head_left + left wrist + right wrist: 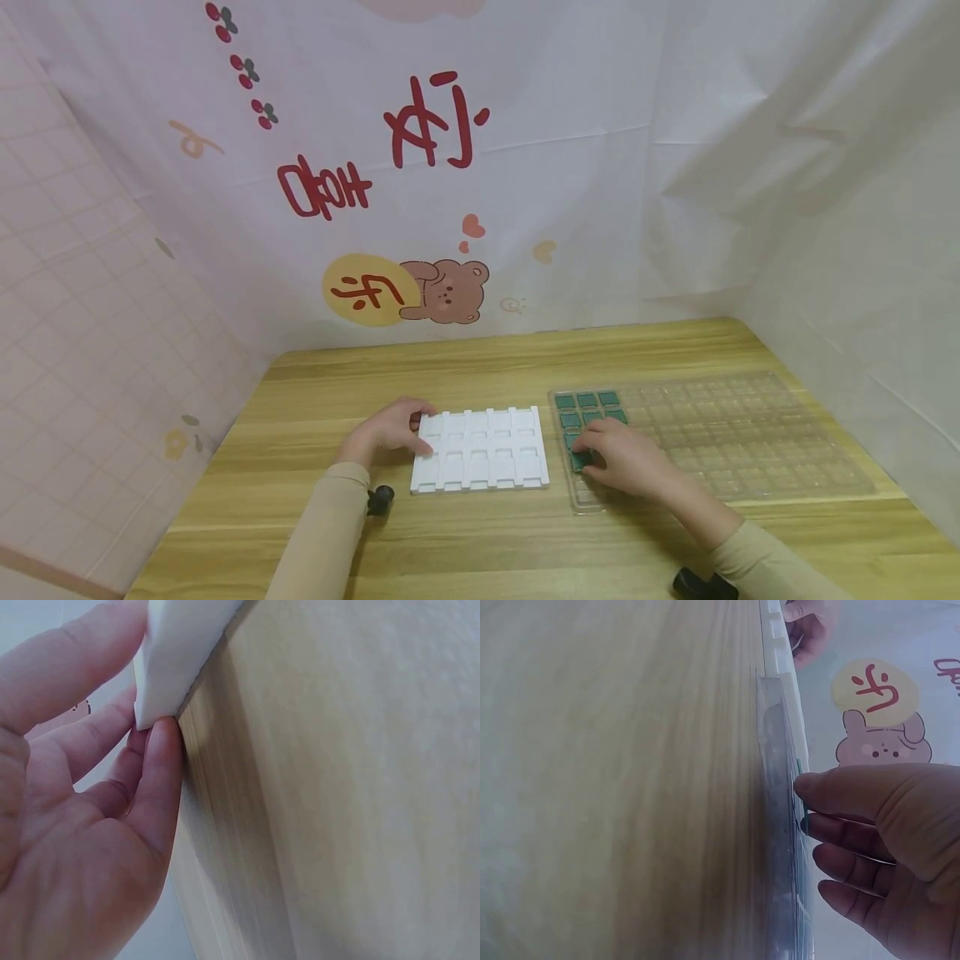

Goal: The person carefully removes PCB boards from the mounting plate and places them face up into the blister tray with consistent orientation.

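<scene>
A white plastic tray with two rows of shallow recesses lies on the table in the head view. My left hand grips its left edge, thumb over the top; in the left wrist view the fingertips press against the corner of the tray. To the right lies a long clear plastic tray, with several green square chips in its left columns. Over its near-left part, my right hand pinches a green square chip between thumb and index finger. The right wrist view shows that hand at the clear tray's edge.
The wooden table carries both trays, with a narrow gap between them. White printed cloth hangs behind the table and along its sides. A black wrist strap piece sits beside the left sleeve.
</scene>
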Action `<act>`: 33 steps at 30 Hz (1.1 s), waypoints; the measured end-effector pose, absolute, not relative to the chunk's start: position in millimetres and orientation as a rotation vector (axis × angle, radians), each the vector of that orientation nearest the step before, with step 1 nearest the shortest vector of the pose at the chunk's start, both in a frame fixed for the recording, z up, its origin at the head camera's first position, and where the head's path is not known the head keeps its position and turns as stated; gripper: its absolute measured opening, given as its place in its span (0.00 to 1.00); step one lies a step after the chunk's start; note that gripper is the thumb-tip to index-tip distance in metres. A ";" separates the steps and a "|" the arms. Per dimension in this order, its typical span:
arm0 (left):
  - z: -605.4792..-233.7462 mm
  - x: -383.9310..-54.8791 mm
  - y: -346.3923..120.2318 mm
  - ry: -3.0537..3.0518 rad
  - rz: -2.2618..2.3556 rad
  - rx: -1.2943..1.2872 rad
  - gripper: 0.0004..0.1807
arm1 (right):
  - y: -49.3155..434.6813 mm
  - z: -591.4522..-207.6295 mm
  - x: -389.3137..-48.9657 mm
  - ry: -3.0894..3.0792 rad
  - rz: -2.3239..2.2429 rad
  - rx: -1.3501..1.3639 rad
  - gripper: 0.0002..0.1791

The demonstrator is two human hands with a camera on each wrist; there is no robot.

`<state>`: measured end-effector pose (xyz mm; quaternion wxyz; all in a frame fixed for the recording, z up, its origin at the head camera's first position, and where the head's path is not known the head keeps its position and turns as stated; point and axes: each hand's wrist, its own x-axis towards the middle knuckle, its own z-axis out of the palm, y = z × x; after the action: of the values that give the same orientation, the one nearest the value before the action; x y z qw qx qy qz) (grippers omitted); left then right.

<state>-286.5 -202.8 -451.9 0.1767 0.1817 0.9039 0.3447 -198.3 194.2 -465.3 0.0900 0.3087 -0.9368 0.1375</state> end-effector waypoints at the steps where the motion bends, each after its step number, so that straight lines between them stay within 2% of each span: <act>1: -451.8 -286.4 -202.9 2.559 0.974 0.518 0.36 | 194.1 -465.1 -198.3 -2.783 0.404 0.920 0.14; 21: -452.8 -284.5 -203.3 2.549 1.013 0.499 0.35 | 194.7 -464.4 -198.0 -2.766 0.423 0.956 0.14; 28: -452.6 -282.8 -205.1 2.528 1.030 0.572 0.34 | 195.0 -463.9 -197.2 -2.763 0.434 0.945 0.14; 33: -451.6 -280.9 -205.0 2.548 0.998 0.580 0.36 | 196.1 -463.8 -197.2 -2.745 0.439 0.936 0.14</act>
<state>-280.9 -205.0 -451.6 0.1711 0.2042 0.8975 0.3516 -197.2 196.1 -463.8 0.1039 0.3172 -0.9308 0.1488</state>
